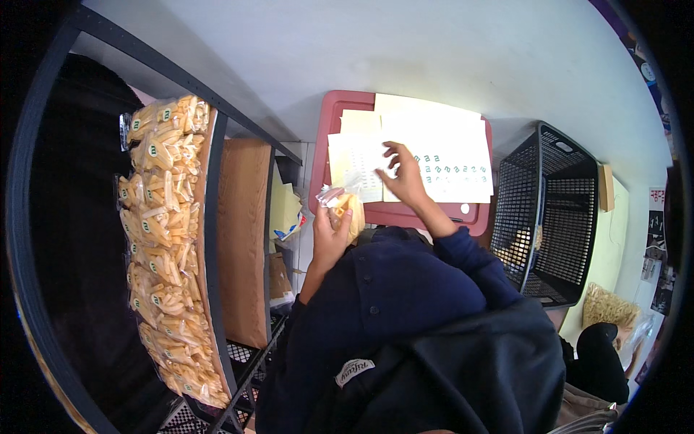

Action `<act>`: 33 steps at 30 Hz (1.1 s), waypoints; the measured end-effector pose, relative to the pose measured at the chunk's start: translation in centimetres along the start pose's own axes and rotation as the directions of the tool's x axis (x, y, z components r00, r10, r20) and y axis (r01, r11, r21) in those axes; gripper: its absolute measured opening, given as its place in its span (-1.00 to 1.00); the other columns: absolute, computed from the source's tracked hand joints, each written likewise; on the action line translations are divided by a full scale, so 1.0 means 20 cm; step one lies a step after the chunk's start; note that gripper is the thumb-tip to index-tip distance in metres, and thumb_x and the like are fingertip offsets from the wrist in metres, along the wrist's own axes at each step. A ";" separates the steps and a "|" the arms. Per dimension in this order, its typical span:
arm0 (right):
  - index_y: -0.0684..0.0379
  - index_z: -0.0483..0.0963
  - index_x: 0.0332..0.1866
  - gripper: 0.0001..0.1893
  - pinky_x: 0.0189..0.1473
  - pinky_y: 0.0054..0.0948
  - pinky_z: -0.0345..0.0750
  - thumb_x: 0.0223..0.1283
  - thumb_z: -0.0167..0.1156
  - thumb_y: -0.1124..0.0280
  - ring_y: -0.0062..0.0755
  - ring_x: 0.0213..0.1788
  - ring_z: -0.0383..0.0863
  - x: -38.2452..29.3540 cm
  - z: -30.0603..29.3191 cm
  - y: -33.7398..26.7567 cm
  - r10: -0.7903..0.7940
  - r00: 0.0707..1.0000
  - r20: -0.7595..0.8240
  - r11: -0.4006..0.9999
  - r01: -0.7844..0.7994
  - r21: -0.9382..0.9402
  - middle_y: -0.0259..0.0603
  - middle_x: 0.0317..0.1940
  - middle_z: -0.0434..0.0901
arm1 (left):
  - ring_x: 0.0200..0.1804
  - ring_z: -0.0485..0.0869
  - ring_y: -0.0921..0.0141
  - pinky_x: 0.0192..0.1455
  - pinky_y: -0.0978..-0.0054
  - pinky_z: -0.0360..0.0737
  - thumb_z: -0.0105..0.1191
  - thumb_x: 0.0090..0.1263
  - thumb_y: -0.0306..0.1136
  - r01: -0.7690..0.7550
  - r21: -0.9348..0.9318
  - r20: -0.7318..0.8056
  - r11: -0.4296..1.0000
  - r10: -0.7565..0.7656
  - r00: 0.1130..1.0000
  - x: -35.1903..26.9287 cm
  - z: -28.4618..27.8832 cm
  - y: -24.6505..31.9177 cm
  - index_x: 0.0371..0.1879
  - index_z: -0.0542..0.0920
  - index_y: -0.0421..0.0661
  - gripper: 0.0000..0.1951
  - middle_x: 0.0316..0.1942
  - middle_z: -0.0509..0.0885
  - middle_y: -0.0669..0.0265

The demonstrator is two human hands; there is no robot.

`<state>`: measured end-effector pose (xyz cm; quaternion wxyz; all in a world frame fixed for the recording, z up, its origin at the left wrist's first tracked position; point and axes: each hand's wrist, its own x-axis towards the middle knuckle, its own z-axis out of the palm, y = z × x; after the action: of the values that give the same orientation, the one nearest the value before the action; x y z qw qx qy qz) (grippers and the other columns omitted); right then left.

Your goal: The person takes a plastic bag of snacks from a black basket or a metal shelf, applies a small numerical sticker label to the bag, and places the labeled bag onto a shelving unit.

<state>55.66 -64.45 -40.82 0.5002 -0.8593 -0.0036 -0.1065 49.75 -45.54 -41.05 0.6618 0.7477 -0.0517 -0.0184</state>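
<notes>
My left hand (329, 236) grips a transparent plastic bag (348, 210) of pale yellow snack sticks, held low in front of my body. A reddish-brown patch shows near the bag's upper end. Fingers apart, my right hand (404, 176) is over the sticker sheets, and I see nothing between its fingertips. Rows of green marks cover part of a large white sticker sheet (434, 130). To its left lies a sheet with small printed labels (352, 157). Both sheets rest on a red plastic lid or tray (347, 100).
Bagged snack sticks (162, 217) with round stickers line a wooden shelf on the left. Beside it stands a wood-grain panel (244, 238). Black plastic crates (564, 217) are on the right, with a large bag of pale snacks (610, 306) beyond. A white wall (352, 43) rises ahead.
</notes>
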 end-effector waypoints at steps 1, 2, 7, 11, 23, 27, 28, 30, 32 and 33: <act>0.25 0.28 -0.02 -0.46 -0.46 -0.52 0.40 -0.24 0.26 0.60 -0.45 -0.45 0.43 -0.01 -0.03 0.15 0.009 0.998 -0.060 0.998 -0.013 -0.063 -0.19 -0.40 0.45 | 0.01 0.44 0.33 0.08 0.45 0.32 -0.04 0.20 -0.53 0.021 -0.021 -0.027 1.000 -0.022 0.999 -0.01 0.02 0.00 -0.01 0.31 -0.29 -0.64 -0.07 0.46 0.10; 0.27 0.26 -0.02 -0.47 -0.42 -0.48 0.42 -0.22 0.24 0.61 -0.38 -0.44 0.45 -0.03 -0.08 0.29 0.068 0.995 -0.075 0.989 -0.077 -0.125 -0.15 -0.43 0.47 | 0.01 0.44 0.33 0.08 0.45 0.32 -0.04 0.20 -0.54 0.035 -0.042 -0.051 0.998 -0.037 0.998 0.00 0.04 -0.01 -0.01 0.30 -0.30 -0.64 -0.07 0.46 0.10; 0.29 0.11 0.15 -0.28 -0.29 -0.40 0.47 -0.24 0.26 0.56 -0.26 -0.36 0.50 -0.13 -0.36 0.88 0.226 0.966 -0.125 0.902 -0.256 -0.347 -0.12 -0.34 0.49 | -0.01 0.44 0.38 0.06 0.48 0.34 -0.04 0.22 -0.53 0.114 -0.142 -0.149 0.983 -0.135 0.980 -0.07 0.08 0.01 0.02 0.27 -0.29 -0.62 -0.06 0.45 0.14; 0.23 0.05 0.20 -0.20 -0.18 -0.34 0.45 -0.27 0.28 0.55 -0.20 -0.22 0.47 -0.07 -0.42 0.95 0.221 0.975 0.020 0.896 -0.194 -0.400 -0.11 -0.24 0.47 | -0.02 0.44 0.42 0.03 0.50 0.36 -0.05 0.23 -0.53 0.208 -0.126 -0.206 0.970 -0.230 0.951 -0.12 0.14 0.09 0.01 0.29 -0.26 -0.65 -0.08 0.45 0.17; 0.20 0.00 0.24 -0.17 -0.07 -0.30 0.44 -0.27 0.24 0.52 -0.16 -0.10 0.43 0.03 -0.43 0.95 0.252 0.931 0.265 0.836 -0.071 -0.545 -0.18 -0.18 0.48 | -0.13 0.46 0.47 -0.08 0.56 0.41 0.00 0.24 -0.46 0.255 -0.045 -0.223 0.966 -0.259 0.940 -0.21 0.28 0.09 -0.01 0.25 -0.25 -0.64 -0.13 0.45 0.20; 0.20 0.01 0.22 -0.17 -0.07 -0.31 0.44 -0.28 0.27 0.50 -0.17 -0.10 0.42 0.04 -0.42 0.96 0.279 0.920 0.274 0.815 -0.076 -0.574 -0.20 -0.19 0.47 | -0.08 0.46 0.44 -0.03 0.52 0.39 -0.02 0.24 -0.48 0.248 -0.060 -0.227 0.967 -0.255 0.940 -0.20 0.30 0.13 -0.02 0.28 -0.25 -0.66 -0.11 0.46 0.17; 0.20 0.02 0.21 -0.17 -0.07 -0.31 0.44 -0.29 0.27 0.49 -0.17 -0.10 0.42 0.05 -0.43 0.96 0.270 0.923 0.274 0.813 -0.066 -0.578 -0.20 -0.20 0.47 | -0.08 0.47 0.44 -0.04 0.52 0.39 -0.02 0.24 -0.48 0.236 -0.052 -0.225 0.970 -0.241 0.944 -0.19 0.31 0.13 -0.02 0.28 -0.25 -0.66 -0.11 0.46 0.17; 0.20 0.04 0.20 -0.18 -0.07 -0.31 0.44 -0.30 0.29 0.48 -0.18 -0.10 0.42 0.05 -0.42 0.98 0.254 0.927 0.274 0.809 -0.048 -0.586 -0.21 -0.21 0.47 | -0.10 0.47 0.44 -0.05 0.52 0.40 -0.02 0.24 -0.48 0.214 -0.051 -0.223 0.975 -0.220 0.950 -0.19 0.31 0.14 -0.02 0.28 -0.26 -0.66 -0.12 0.46 0.18; 0.20 0.06 0.18 -0.18 -0.07 -0.32 0.44 -0.32 0.29 0.47 -0.18 -0.10 0.42 0.07 -0.42 0.99 0.254 0.926 0.279 0.802 -0.041 -0.596 -0.22 -0.23 0.47 | -0.11 0.48 0.44 -0.06 0.53 0.40 -0.02 0.24 -0.48 0.195 -0.066 -0.221 0.978 -0.205 0.953 -0.18 0.31 0.13 -0.02 0.27 -0.26 -0.66 -0.13 0.47 0.18; 0.20 0.07 0.18 -0.19 -0.07 -0.32 0.44 -0.33 0.30 0.47 -0.18 -0.10 0.42 0.07 -0.42 0.99 0.254 0.926 0.280 0.799 -0.038 -0.600 -0.22 -0.24 0.47 | -0.11 0.48 0.44 -0.06 0.52 0.41 -0.02 0.24 -0.48 0.199 -0.069 -0.217 0.978 -0.209 0.953 -0.18 0.31 0.14 -0.02 0.27 -0.26 -0.66 -0.13 0.47 0.18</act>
<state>57.76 -81.79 -53.52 0.2097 -0.9736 0.0085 0.0903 45.51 -51.70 -39.25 0.6752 0.7307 0.1009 -0.0039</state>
